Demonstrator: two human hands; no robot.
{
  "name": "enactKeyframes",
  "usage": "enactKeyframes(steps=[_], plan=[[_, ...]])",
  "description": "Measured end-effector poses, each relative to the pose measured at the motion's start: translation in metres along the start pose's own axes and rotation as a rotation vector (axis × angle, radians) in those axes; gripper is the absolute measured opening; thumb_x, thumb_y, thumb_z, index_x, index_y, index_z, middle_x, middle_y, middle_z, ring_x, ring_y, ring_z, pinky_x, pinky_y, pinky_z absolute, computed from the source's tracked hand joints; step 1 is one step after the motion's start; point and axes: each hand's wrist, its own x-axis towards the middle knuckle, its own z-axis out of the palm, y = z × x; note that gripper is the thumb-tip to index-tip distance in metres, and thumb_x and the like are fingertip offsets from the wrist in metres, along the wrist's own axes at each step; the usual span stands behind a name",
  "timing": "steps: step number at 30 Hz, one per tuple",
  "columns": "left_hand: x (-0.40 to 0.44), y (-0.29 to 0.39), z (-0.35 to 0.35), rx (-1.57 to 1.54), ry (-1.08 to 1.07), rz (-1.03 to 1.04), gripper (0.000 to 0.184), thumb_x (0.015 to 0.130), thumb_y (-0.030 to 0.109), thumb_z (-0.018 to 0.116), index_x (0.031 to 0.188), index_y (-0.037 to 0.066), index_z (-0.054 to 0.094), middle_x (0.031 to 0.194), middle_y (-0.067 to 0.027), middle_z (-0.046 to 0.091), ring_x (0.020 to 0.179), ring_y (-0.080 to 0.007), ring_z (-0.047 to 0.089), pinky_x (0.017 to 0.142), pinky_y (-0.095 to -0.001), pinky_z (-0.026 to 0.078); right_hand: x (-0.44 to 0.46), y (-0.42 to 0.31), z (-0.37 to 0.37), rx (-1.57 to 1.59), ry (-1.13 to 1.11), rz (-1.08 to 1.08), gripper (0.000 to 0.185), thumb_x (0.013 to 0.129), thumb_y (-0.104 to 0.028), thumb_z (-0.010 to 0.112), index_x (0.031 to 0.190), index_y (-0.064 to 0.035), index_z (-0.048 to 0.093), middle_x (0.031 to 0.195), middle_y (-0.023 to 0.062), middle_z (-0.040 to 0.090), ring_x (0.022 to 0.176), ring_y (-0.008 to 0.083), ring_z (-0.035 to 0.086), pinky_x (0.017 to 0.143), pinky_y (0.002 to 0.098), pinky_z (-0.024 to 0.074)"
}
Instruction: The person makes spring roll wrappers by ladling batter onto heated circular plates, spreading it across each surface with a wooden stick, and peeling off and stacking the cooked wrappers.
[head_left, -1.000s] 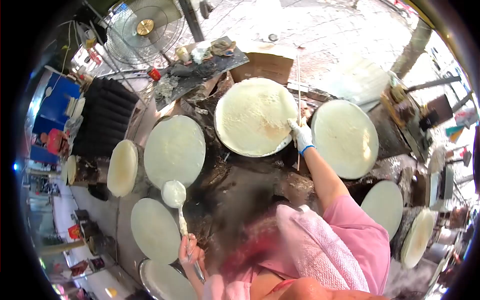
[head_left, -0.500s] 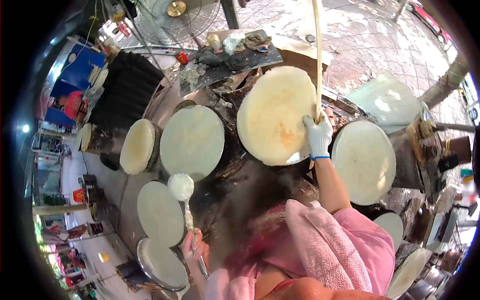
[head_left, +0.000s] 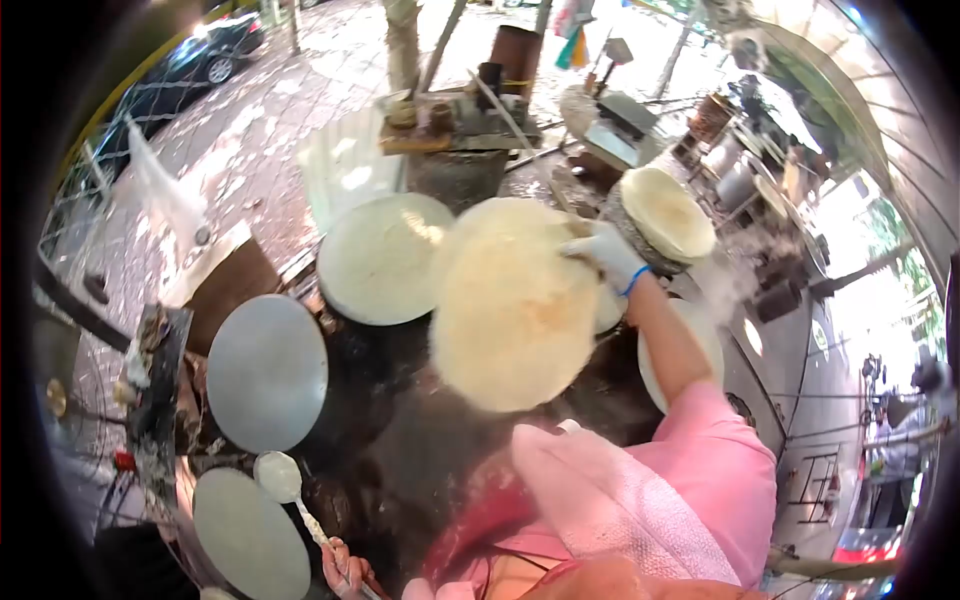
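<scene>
My gloved right hand is closed at the upper right edge of a large, thin, pale round pancake with light brown patches. The pancake hangs in front of me, above the stove area, and partly hides a griddle behind it. Whether a stick is also in this hand is hard to make out. At the lower left, my bare left hand grips the handle of a ladle coated in white batter. The ladle's bowl is over the edge of a batter-covered griddle. Above that is a bare grey griddle.
A batter-covered griddle lies behind the pancake. Farther right, a stack of pale pancakes rests on a round stand, and another pale round griddle shows beside my right arm. Steam rises at the right. A dark car is beyond the fence.
My view has turned right. The pancake has come off its griddle, now bare, and moved right with my right hand. The upright stick no longer shows clearly. My left hand still holds the ladle.
</scene>
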Motion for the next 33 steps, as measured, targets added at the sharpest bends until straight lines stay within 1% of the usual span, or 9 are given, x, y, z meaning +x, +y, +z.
enactKeyframes(steps=[3,4,7,11,19,23,30,31,33], plan=[[0.006,-0.027,0.023,0.016,-0.052,-0.055,0.041,0.109,0.034,0.026,0.119,-0.001,0.046,0.07,0.001,0.047,0.036,-0.0079,0.041,0.032,-0.0245,0.028,-0.017,-0.007,-0.145,-0.24,0.148,-0.042,0.054,0.074,-0.014,0.071,0.126,-0.003,0.062,0.094,0.0048,0.066,0.071,0.0159,0.061,0.066,0.0273,0.0503],[0.003,-0.042,0.049,0.021,-0.016,-0.05,0.041,0.109,0.034,0.026,0.118,-0.001,0.046,0.07,0.0006,0.047,0.036,-0.0085,0.041,0.033,-0.025,0.029,-0.032,-0.041,-0.178,-0.562,0.237,0.046,0.052,0.073,-0.014,0.071,0.124,-0.0046,0.064,0.097,0.0073,0.069,0.077,0.0166,0.064,0.073,0.0288,0.0516],[0.003,-0.08,0.087,-0.012,-0.046,-0.053,0.042,0.109,0.033,0.026,0.117,-0.003,0.046,0.07,-0.0005,0.047,0.036,-0.0095,0.041,0.035,-0.0264,0.031,-0.008,-0.056,-0.295,-1.007,0.403,-0.236,0.047,0.075,-0.014,0.066,0.12,-0.0034,0.066,0.097,0.0188,0.072,0.084,0.0252,0.069,0.078,0.0369,0.0534],[-0.003,-0.148,0.124,-0.07,-0.085,0.006,0.043,0.109,0.033,0.027,0.116,-0.006,0.045,0.071,-0.0012,0.047,0.038,-0.0085,0.042,0.037,-0.0264,0.03,0.019,-0.087,-0.324,-1.345,0.434,-0.39,0.038,0.082,-0.019,0.061,0.119,-0.014,0.065,0.103,0.0185,0.069,0.096,0.0364,0.066,0.085,0.0448,0.0515],[-0.059,-0.24,0.208,-0.142,0.203,0.03,0.043,0.109,0.035,0.027,0.118,-0.002,0.047,0.068,0.0002,0.043,0.039,-0.0083,0.034,0.04,-0.0256,0.024,0.13,0.156,-0.393,-1.654,0.48,-0.36,0.05,0.086,-0.009,0.05,0.134,-0.0195,0.054,0.091,0.0118,0.067,0.08,0.0297,0.069,0.069,0.0457,0.0533],[-0.087,-0.253,0.216,-0.13,0.161,-0.026,0.044,0.109,0.037,0.025,0.117,0.0,0.048,0.065,0.0013,0.041,0.038,-0.0087,0.032,0.039,-0.0268,0.023,0.13,0.231,-0.4,-1.607,0.438,-0.236,0.052,0.083,-0.011,0.054,0.134,-0.018,0.053,0.093,0.0102,0.066,0.079,0.029,0.068,0.069,0.0457,0.0538],[-0.143,-0.288,0.202,-0.304,0.171,0.222,0.042,0.109,0.036,0.025,0.115,-0.001,0.043,0.068,-0.0011,0.041,0.038,-0.009,0.035,0.041,-0.0272,0.025,0.08,0.198,-0.354,-1.228,0.475,-0.271,0.054,0.08,-0.017,0.068,0.132,-0.0187,0.058,0.091,0.0138,0.068,0.082,0.0359,0.066,0.073,0.0462,0.053],[-0.154,-0.293,0.194,-0.332,0.12,0.258,0.041,0.109,0.035,0.024,0.116,-0.002,0.041,0.067,-0.0013,0.041,0.039,-0.0086,0.037,0.042,-0.027,0.025,0.075,0.204,-0.344,-0.931,0.378,-0.388,0.046,0.08,-0.019,0.073,0.124,-0.0142,0.065,0.089,0.0106,0.072,0.079,0.0309,0.067,0.072,0.0446,0.0524],[-0.179,-0.304,0.183,-0.43,0.096,0.349,0.038,0.108,0.033,0.026,0.112,-0.001,0.042,0.064,-0.0005,0.041,0.036,-0.0085,0.037,0.038,-0.0261,0.027,0.049,0.183,-0.3,-0.172,-0.09,0.155,0.04,0.084,-0.023,0.075,0.118,-0.0041,0.068,0.082,0.0007,0.069,0.065,0.0078,0.059,0.054,0.0242,0.0472]])
